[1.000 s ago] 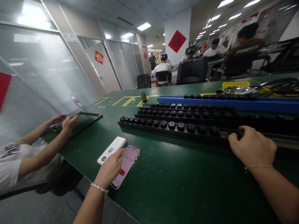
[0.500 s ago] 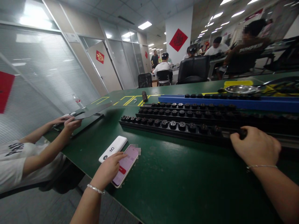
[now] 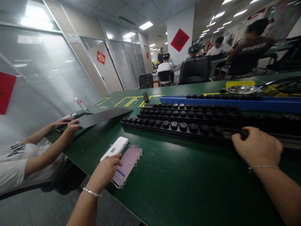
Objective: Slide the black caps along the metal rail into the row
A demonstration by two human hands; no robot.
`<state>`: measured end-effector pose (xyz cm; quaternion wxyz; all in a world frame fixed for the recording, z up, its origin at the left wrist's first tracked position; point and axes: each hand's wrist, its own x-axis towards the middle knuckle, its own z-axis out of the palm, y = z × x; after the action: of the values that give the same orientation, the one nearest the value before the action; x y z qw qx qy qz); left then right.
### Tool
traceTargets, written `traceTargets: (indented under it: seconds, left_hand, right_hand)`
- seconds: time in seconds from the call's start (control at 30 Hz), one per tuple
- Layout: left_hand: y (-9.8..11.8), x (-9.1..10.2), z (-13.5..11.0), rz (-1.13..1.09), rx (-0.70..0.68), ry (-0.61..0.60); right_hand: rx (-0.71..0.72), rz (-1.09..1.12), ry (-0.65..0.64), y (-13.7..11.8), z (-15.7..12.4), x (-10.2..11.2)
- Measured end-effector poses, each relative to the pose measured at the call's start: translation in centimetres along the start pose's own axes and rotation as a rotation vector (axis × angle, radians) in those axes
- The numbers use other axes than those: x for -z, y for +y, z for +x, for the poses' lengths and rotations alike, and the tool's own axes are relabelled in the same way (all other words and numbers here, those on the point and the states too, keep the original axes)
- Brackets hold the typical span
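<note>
My left hand (image 3: 107, 171) hovers at the left side of a phone (image 3: 127, 166) lying on the green table. Its index finger reaches over the screen, which shows a blue bar; the hand holds nothing. Beside it lies a white power bank-like device (image 3: 115, 148), partly covered by my fingers. On the right, my right hand (image 3: 258, 146) is closed round a black socket module (image 3: 244, 134) at the nearest black rail (image 3: 164, 133). Its far fingers are hidden behind the hand. Several round black socket modules (image 3: 174, 125) sit in a row along that rail.
More black rails with sockets (image 3: 199, 113) and a blue channel (image 3: 235, 103) lie behind. A metal bowl-shaped piece (image 3: 244, 89) and a yellow tray (image 3: 240, 83) are at the back right. A co-worker at left holds a grey sheet (image 3: 103, 117). A bottle (image 3: 78, 102) stands beyond.
The phone screen has switched from a red button to a blue bar. My left hand has drawn slightly left and back. The co-worker's grey sheet has shifted right; my right hand is unchanged.
</note>
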<state>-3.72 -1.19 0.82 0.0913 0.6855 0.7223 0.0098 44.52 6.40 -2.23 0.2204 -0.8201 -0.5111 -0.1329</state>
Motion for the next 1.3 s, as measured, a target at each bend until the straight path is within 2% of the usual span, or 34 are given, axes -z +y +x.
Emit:
traceTargets:
  seconds: [0.2, 0.37, 0.57, 0.73, 0.83, 1.0, 1.23, 1.3]
  left_hand:
    - [0.2, 0.0, -0.6, -0.096, 0.012, 0.099]
    - [0.3, 0.3, -0.8, -0.092, 0.002, 0.08]
    - [0.8, -0.1, -0.8, -0.038, -0.045, -0.004]
    - [1.5, 0.2, -0.6, -0.067, -0.011, 0.034]
    - [0.9, 0.2, -0.6, -0.098, -0.045, 0.029]
    - [-0.6, 0.1, -1.6, -0.017, -0.097, 0.072]
    - [-1.0, 0.6, -2.4, 0.066, -0.209, 0.04]
    - [-1.2, 0.6, -2.4, 0.089, -0.233, 0.062]
  right_hand:
    - [-0.005, -0.003, -0.012, 0.1, 0.1, -0.1]
    - [0.001, 0.004, -0.014, 0.0, 0.0, 0.1]
    - [-0.006, -0.011, -0.04, 0.0, 0.1, 0.1]
    - [-0.011, -0.022, -0.028, 0.1, 0.1, -0.1]
    - [-0.01, -0.004, -0.027, 0.2, 0.1, -0.1]
    - [-0.016, 0.003, -0.028, 0.0, 0.0, 0.0]
    - [-0.002, 0.014, 0.005, -0.1, -0.1, 0.0]
    - [-0.003, 0.019, 0.015, -0.1, -0.1, -0.1]
